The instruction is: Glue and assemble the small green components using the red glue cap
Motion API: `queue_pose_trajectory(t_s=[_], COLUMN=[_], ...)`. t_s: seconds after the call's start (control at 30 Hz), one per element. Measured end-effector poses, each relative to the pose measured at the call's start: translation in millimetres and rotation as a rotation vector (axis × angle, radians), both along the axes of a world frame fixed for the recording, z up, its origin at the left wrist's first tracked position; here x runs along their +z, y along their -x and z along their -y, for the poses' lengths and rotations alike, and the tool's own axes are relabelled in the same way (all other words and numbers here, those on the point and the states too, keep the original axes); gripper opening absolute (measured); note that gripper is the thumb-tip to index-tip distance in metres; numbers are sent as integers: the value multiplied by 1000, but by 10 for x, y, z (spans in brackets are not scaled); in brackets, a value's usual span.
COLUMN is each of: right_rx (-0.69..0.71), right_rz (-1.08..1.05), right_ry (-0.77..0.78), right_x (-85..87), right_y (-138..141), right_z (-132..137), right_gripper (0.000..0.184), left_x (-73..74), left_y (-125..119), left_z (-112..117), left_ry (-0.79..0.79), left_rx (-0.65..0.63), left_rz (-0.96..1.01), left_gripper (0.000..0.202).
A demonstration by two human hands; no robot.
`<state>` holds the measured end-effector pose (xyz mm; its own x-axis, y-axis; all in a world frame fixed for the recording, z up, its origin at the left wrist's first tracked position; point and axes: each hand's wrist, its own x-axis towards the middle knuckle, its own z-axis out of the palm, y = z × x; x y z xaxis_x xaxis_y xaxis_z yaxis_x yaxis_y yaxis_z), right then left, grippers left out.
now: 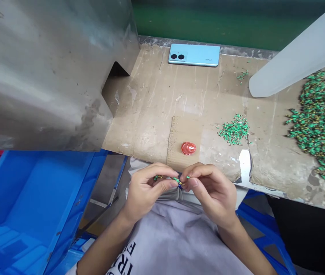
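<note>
My left hand (145, 189) is closed on several small green-and-gold pieces (176, 180), and one sticks out between thumb and forefinger. Close beside it, my right hand (215, 193) pinches a tiny green piece (188, 177) between thumb and fingertips. Both hands meet just in front of the table edge, above my lap. Right behind them a glossy red blob (188, 148) sits on a small cardboard strip (176, 131). A loose heap of tiny green bits (234, 130) lies to the right of it. What the left palm holds is partly hidden.
A large pile of green-and-gold pieces (320, 126) covers the table's right side. A white cylinder (291, 53) slants in beside it. A light blue phone (195, 55) lies at the back. A metal housing (50, 76) stands left, above a blue crate (36, 198).
</note>
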<state>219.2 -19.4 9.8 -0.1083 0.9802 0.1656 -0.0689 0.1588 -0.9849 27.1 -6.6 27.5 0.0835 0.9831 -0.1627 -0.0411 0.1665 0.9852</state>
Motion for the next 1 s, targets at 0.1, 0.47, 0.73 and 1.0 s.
queue_pose_trajectory(t_s=[0.1, 0.47, 0.73, 1.0], right_rx=[-31, 138, 113, 209], right_rz=[40, 176, 191, 162], right_ry=[-53, -176, -94, 10], right_x=[-17, 145, 152, 188], right_y=[-13, -94, -78, -119], right_z=[8, -65, -19, -45], right_gripper=[6, 14, 9, 10], left_x=[-10, -21, -27, -14], left_y=[3, 14, 2, 30], left_z=[3, 56, 57, 96], left_ry=[-12, -167, -216, -215], left_rx=[-7, -53, -71, -93], left_rz=[-34, -40, -19, -60], left_gripper=[28, 13, 14, 14])
